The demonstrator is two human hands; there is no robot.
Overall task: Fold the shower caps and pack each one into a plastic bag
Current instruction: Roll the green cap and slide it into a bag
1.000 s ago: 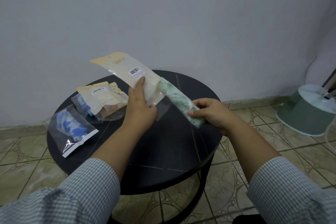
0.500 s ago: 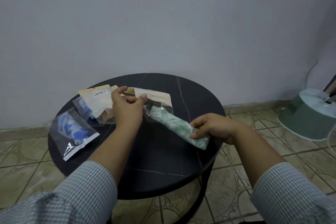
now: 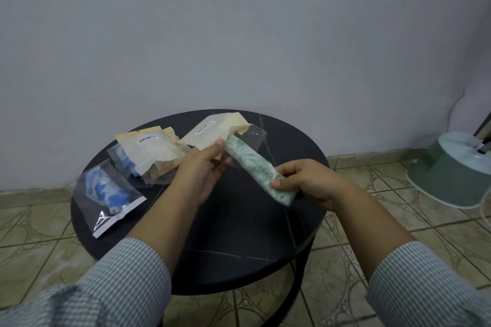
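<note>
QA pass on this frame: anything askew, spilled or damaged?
Nothing damaged or spilled. The packed blue cap bag overhangs the round table at its left edge. The bag pile behind it lies loosely overlapped, not squared.

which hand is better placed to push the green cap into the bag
Right. The right hand already grips the near end of the rolled green cap, whose far tip sits at the bag mouth. The left hand holds that bag.

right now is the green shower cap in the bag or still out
Mostly out. The rolled green shower cap has only its far tip at the plastic bag mouth; the right hand grips its near end.
</note>
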